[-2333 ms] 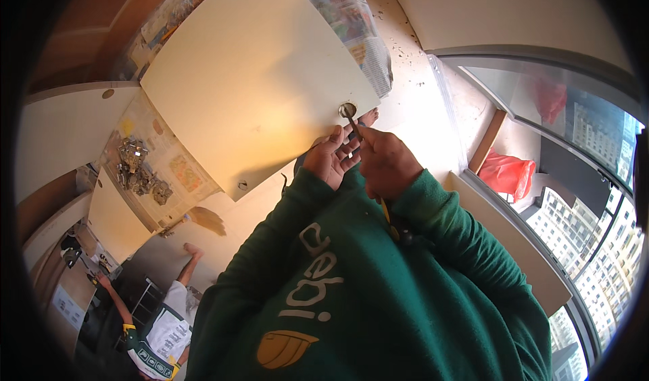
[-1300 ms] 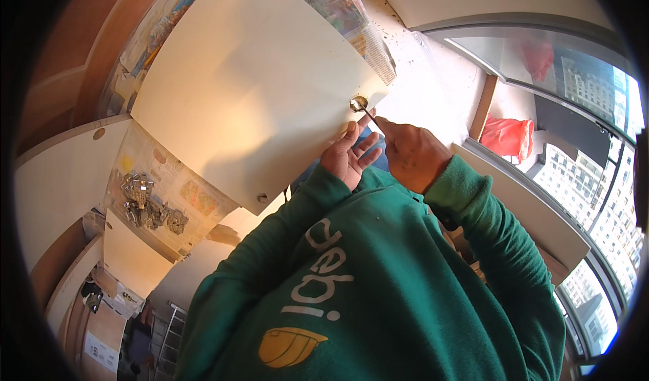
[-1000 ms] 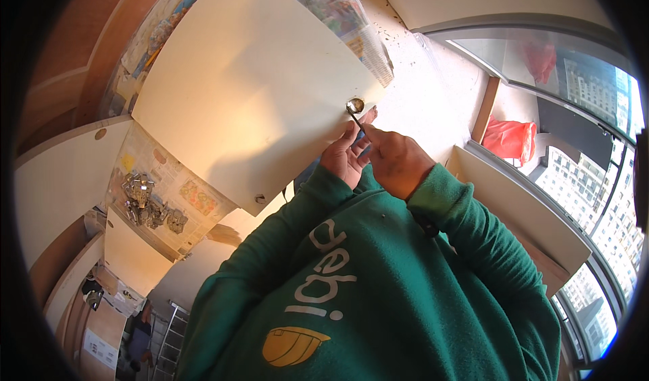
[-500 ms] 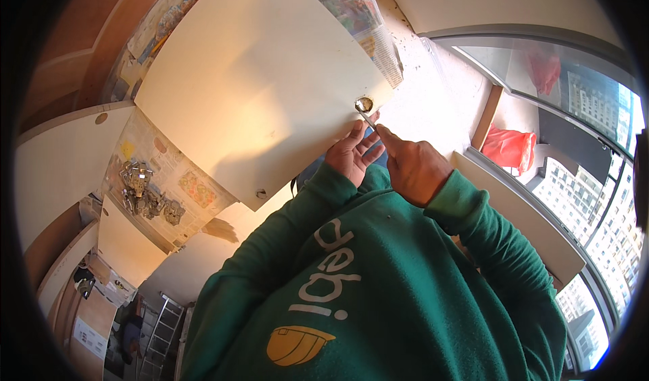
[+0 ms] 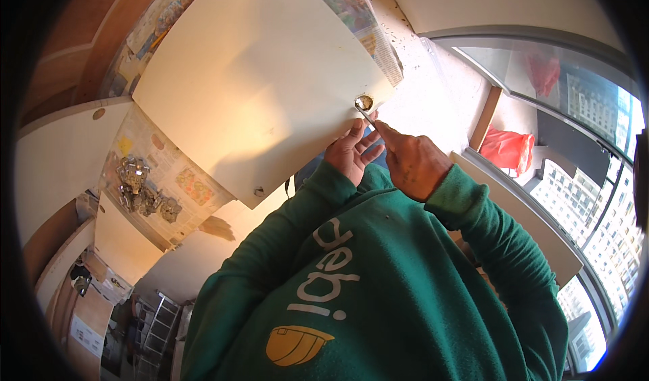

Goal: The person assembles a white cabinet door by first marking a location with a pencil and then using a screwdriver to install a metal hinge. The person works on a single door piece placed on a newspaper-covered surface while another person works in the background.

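Note:
A large cream-coloured panel, like a cabinet door [image 5: 230,63], lies in front of me. Near its right corner is a round hinge hole [image 5: 364,103] with a rough, chipped rim. My right hand [image 5: 416,161] is closed around a slim metal tool [image 5: 365,115], forefinger stretched along it; its handle is hidden in the fist. The tool's tip meets the hole's near rim. Beside the tool, at the panel's near edge, my left hand [image 5: 348,157] has its thumb and fingers apart. Whether its fingertips touch the tool I cannot tell. Another small hole [image 5: 259,192] marks the panel's near left corner.
Several metal hinges [image 5: 138,185] are heaped on newspaper [image 5: 193,178] left of the panel. More cream panels [image 5: 71,158] stand at the far left. A ladder [image 5: 159,334] is at lower left. To the right are a window and a red bag [image 5: 507,149].
The right hand has shifted very slightly, with the tool's tip still at the hole's rim. The left hand stays nearly the same. The whole view has moved a little.

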A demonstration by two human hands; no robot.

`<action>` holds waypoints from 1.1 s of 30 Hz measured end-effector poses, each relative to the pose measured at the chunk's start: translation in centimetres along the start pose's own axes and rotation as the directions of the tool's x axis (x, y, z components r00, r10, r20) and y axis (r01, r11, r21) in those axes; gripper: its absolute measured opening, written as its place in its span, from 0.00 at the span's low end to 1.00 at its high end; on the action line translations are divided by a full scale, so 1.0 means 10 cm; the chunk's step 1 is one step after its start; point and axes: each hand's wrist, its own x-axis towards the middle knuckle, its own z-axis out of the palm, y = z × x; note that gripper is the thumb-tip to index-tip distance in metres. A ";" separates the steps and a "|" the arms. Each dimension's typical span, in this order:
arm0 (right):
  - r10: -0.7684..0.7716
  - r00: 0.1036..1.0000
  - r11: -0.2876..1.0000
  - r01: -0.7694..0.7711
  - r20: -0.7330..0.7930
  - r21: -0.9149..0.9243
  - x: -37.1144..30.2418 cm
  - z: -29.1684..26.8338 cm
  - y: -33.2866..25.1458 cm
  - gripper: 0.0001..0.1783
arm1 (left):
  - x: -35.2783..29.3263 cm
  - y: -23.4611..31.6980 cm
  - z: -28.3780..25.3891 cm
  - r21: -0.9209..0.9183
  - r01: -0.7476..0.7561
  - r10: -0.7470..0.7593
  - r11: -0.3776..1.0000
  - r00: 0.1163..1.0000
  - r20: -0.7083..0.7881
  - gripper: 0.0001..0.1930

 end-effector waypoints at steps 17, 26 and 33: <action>0.087 0.980 0.970 -0.042 0.181 -0.238 0.22 -0.15 0.03 0.30 | 0.01 0.00 0.03 -0.049 0.008 -0.010 0.999 0.999 -0.043 0.22; -0.054 0.995 0.993 0.062 0.082 -0.101 0.08 -0.26 0.03 0.27 | -0.01 0.03 0.12 -0.088 0.015 -0.023 0.996 0.995 -0.094 0.18; 0.360 0.854 0.844 -0.470 0.375 0.260 0.23 -0.47 -0.42 0.19 | 0.05 0.02 0.03 -0.085 0.026 -0.029 0.996 0.999 -0.041 0.16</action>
